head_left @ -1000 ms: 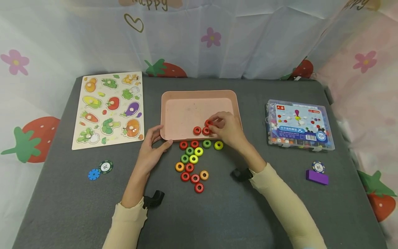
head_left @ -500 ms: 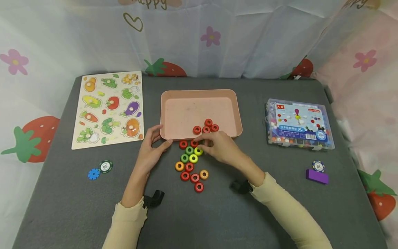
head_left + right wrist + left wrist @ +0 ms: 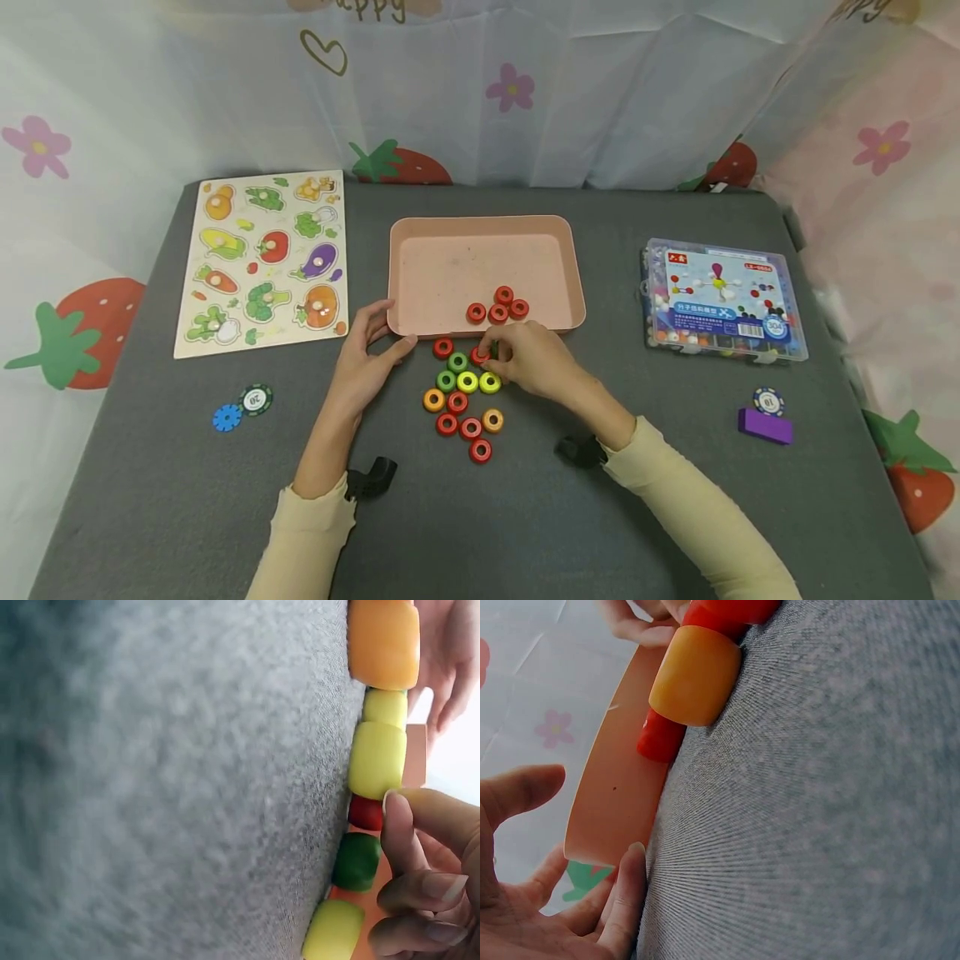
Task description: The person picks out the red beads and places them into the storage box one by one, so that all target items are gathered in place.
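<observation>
My right hand (image 3: 538,360) pinches a red ring bead (image 3: 480,357) between thumb and forefinger, just in front of the pink tray (image 3: 480,225). In the right wrist view that red bead (image 3: 366,813) shows partly behind a yellow one (image 3: 377,760) at the fingertips. My left hand (image 3: 362,367) has its fingers spread against the tray's front left corner. From the left wrist view, those fingertips rest at the end wall of the tray (image 3: 619,795), with the thumb held apart. Several red rings (image 3: 498,313) lie inside the tray, near its front edge.
More beads lie on the grey table before the tray: green (image 3: 446,382), yellow (image 3: 467,382), orange (image 3: 433,400) and red (image 3: 481,451). A vegetable puzzle board (image 3: 262,267) lies left. Rightward are a plastic kit box (image 3: 723,300) and a purple block (image 3: 765,427); poker chips (image 3: 257,401) lie left.
The right hand placed a red ring in the tray, came back to the front, and took another red ring. That ring and a yellow one shifted slightly rightward and nearer. My left hand stayed put.
</observation>
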### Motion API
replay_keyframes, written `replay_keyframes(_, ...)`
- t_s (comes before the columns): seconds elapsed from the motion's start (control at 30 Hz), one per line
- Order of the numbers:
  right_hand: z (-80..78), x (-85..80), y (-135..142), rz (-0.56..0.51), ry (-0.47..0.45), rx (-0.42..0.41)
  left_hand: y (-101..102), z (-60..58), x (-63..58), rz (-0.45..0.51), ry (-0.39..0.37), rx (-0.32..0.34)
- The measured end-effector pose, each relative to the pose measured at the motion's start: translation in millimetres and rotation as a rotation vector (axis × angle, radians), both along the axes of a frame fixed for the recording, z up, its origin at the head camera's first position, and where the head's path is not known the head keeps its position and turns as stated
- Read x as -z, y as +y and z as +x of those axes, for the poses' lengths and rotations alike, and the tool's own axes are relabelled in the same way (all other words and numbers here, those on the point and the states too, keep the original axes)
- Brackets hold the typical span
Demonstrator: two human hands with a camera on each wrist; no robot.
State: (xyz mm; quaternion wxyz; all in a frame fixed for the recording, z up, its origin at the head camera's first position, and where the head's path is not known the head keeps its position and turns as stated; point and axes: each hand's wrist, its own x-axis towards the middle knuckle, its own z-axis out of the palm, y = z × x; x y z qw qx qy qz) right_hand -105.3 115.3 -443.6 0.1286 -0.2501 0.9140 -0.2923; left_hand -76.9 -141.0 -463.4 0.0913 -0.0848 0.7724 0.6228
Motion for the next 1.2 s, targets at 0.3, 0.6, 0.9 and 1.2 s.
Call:
replay_keyframes(0.3,-1.9,-2.3,1.8,-0.176,0.022,-0.06,-0.2,0.2,-0.8,-0.002,0.004,-0.006)
replay_keyframes(0.6,-17.1,-3.8,-1.5,-0.278,0.296,0.157,0.3,0.5,-1.8,0.013,-0.002,-0.003)
replay_keyframes(0.9,-42.5,2.3,-4.4,-0.19,0.25,0.292,0.3,0.3,-0.9,0.014,-0.004,-0.002)
replay_keyframes(1.2,-44.6,2.6,-5.4,-0.094,0.14,0.272,-0.2,-0.1,0.1,0.012,-0.001,-0.002)
